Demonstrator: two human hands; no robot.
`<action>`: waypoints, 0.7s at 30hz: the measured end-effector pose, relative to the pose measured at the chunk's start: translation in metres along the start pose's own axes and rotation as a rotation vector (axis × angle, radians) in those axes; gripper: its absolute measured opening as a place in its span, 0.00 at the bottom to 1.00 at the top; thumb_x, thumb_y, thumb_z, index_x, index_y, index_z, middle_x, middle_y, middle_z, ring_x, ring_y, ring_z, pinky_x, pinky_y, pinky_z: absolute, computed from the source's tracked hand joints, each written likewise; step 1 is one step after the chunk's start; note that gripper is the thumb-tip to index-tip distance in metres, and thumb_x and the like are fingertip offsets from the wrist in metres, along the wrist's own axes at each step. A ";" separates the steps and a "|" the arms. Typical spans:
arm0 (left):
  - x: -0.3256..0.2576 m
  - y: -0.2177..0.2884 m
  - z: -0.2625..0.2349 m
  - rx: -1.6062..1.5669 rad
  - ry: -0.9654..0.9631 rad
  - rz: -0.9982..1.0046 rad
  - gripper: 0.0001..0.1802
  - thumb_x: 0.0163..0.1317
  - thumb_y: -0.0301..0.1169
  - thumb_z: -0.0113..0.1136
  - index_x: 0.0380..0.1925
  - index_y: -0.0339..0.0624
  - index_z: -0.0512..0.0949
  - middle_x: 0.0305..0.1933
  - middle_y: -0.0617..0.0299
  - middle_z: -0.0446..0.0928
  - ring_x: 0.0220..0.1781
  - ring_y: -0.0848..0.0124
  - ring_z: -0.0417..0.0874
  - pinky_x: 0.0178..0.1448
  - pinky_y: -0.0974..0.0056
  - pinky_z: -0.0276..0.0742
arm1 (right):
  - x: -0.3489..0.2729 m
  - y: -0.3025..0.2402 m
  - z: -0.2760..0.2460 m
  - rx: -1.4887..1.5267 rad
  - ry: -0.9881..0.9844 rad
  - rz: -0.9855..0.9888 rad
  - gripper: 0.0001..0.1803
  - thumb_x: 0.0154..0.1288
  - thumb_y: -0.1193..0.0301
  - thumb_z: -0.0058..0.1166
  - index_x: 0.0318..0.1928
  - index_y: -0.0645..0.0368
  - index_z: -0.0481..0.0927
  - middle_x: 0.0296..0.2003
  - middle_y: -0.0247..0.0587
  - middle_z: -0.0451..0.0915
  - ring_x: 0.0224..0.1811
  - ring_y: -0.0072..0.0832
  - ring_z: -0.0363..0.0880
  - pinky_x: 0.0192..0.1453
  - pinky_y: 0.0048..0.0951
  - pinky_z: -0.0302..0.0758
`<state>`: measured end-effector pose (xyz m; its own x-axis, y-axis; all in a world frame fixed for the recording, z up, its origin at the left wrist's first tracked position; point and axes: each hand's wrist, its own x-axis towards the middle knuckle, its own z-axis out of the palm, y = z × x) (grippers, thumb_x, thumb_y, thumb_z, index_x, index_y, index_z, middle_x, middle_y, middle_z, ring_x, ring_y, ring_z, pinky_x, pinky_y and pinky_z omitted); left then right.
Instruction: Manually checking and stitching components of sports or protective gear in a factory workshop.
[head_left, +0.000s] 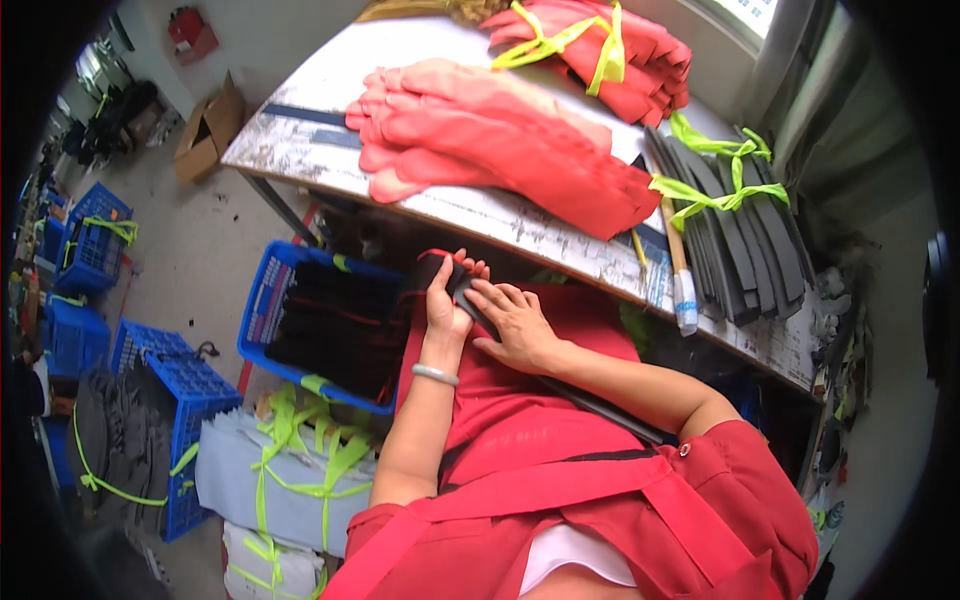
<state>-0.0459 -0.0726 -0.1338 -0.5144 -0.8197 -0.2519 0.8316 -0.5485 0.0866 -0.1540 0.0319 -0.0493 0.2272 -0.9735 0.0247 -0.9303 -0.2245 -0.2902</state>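
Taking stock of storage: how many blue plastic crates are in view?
4: one by the left knee, one lower left, two at the far left; more may be hidden.
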 end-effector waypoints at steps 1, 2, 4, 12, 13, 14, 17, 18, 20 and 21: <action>0.001 -0.007 -0.005 -0.028 0.008 -0.006 0.16 0.70 0.39 0.55 0.48 0.37 0.74 0.38 0.55 0.79 0.45 0.59 0.82 0.60 0.52 0.78 | 0.000 0.005 0.003 0.148 -0.051 0.032 0.43 0.53 0.65 0.60 0.71 0.49 0.59 0.72 0.38 0.56 0.63 0.44 0.68 0.62 0.47 0.69; 0.001 -0.014 -0.008 -0.007 0.025 -0.007 0.17 0.70 0.39 0.55 0.49 0.37 0.74 0.38 0.55 0.79 0.47 0.57 0.82 0.60 0.52 0.78 | 0.006 0.010 -0.002 0.309 -0.158 0.102 0.44 0.51 0.71 0.57 0.71 0.50 0.59 0.73 0.38 0.54 0.55 0.49 0.74 0.57 0.47 0.76; 0.001 -0.019 -0.014 -0.009 0.081 -0.052 0.20 0.70 0.39 0.55 0.51 0.33 0.74 0.41 0.52 0.80 0.52 0.55 0.80 0.65 0.50 0.75 | 0.009 0.019 0.010 0.311 -0.207 0.133 0.46 0.48 0.75 0.57 0.72 0.51 0.58 0.73 0.42 0.53 0.56 0.49 0.74 0.59 0.46 0.75; -0.002 -0.029 -0.027 0.155 0.197 -0.069 0.27 0.68 0.49 0.55 0.52 0.34 0.72 0.42 0.57 0.80 0.55 0.57 0.79 0.66 0.53 0.73 | 0.033 0.025 0.029 0.255 -0.238 0.104 0.30 0.51 0.76 0.51 0.58 0.55 0.67 0.64 0.47 0.66 0.47 0.51 0.80 0.47 0.50 0.79; -0.007 -0.027 -0.017 0.103 0.184 -0.112 0.27 0.68 0.49 0.55 0.52 0.34 0.72 0.44 0.56 0.79 0.56 0.56 0.79 0.65 0.52 0.74 | 0.031 0.027 0.028 0.264 -0.248 0.086 0.30 0.51 0.76 0.51 0.59 0.55 0.67 0.63 0.47 0.67 0.46 0.51 0.80 0.47 0.50 0.79; -0.013 -0.022 -0.010 0.050 0.171 -0.146 0.27 0.68 0.50 0.55 0.51 0.35 0.72 0.45 0.54 0.79 0.57 0.55 0.78 0.64 0.51 0.75 | 0.032 0.026 0.025 0.273 -0.259 0.060 0.30 0.51 0.76 0.51 0.59 0.54 0.67 0.63 0.46 0.67 0.46 0.52 0.80 0.46 0.50 0.79; -0.019 -0.008 -0.021 -0.012 0.069 -0.085 0.21 0.69 0.43 0.56 0.50 0.36 0.73 0.42 0.56 0.79 0.50 0.59 0.80 0.59 0.54 0.77 | 0.006 0.014 0.009 0.238 -0.333 0.058 0.27 0.52 0.75 0.52 0.57 0.53 0.69 0.61 0.47 0.69 0.43 0.51 0.81 0.47 0.49 0.79; -0.014 -0.007 -0.037 0.002 -0.002 -0.097 0.18 0.69 0.40 0.57 0.49 0.37 0.73 0.38 0.58 0.79 0.46 0.61 0.81 0.56 0.56 0.79 | 0.004 0.010 0.011 0.179 -0.351 0.072 0.25 0.53 0.74 0.52 0.55 0.55 0.71 0.58 0.48 0.71 0.42 0.51 0.81 0.48 0.48 0.79; -0.007 -0.021 -0.020 0.054 0.145 -0.069 0.14 0.67 0.33 0.60 0.48 0.38 0.73 0.31 0.60 0.78 0.37 0.65 0.81 0.51 0.58 0.80 | 0.026 0.030 0.043 0.085 -0.200 -0.038 0.19 0.54 0.73 0.52 0.50 0.58 0.74 0.52 0.49 0.75 0.42 0.51 0.79 0.49 0.46 0.78; -0.006 -0.020 -0.015 0.012 0.216 -0.061 0.15 0.64 0.29 0.61 0.49 0.38 0.72 0.30 0.60 0.78 0.37 0.64 0.81 0.50 0.58 0.81 | 0.043 0.030 0.050 0.126 -0.266 0.012 0.16 0.54 0.73 0.51 0.46 0.61 0.75 0.47 0.48 0.77 0.44 0.51 0.78 0.49 0.46 0.76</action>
<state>-0.0565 -0.0548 -0.1483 -0.5060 -0.7311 -0.4577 0.7971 -0.5991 0.0757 -0.1576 -0.0142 -0.1048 0.2995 -0.9269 -0.2263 -0.8939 -0.1898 -0.4060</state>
